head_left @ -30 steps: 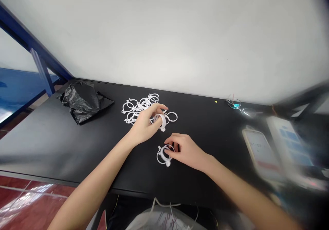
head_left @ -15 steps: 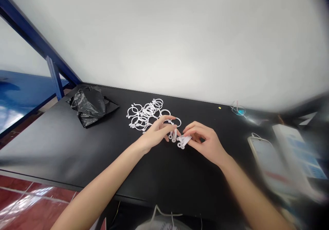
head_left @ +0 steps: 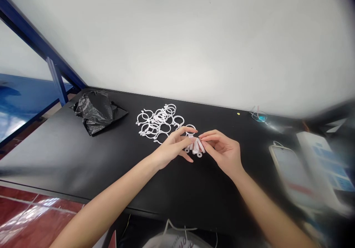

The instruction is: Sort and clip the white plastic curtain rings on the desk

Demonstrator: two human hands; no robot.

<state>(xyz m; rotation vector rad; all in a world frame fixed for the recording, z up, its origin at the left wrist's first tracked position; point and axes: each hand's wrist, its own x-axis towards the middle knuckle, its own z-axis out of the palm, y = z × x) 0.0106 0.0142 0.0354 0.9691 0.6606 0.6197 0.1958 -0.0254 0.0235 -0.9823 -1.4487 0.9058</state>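
My left hand (head_left: 173,148) and my right hand (head_left: 223,150) meet over the middle of a black table (head_left: 83,166). Between their fingertips they pinch a small bunch of white plastic rings (head_left: 195,145), held edge-on. Both hands have the fingers curled round the bunch. Just behind my left hand lies a loose pile of white plastic rings (head_left: 158,122) with small tabs, spread flat on the table.
A crumpled black plastic bag (head_left: 95,111) lies at the back left. A phone (head_left: 288,172) and a blurred box (head_left: 324,163) sit at the right. A blue metal frame (head_left: 52,74) rises at the left. A white wall stands behind the table.
My right hand lifted rings from the table's front and carried them to my left hand; both hands now hold the rings together as one bunch.
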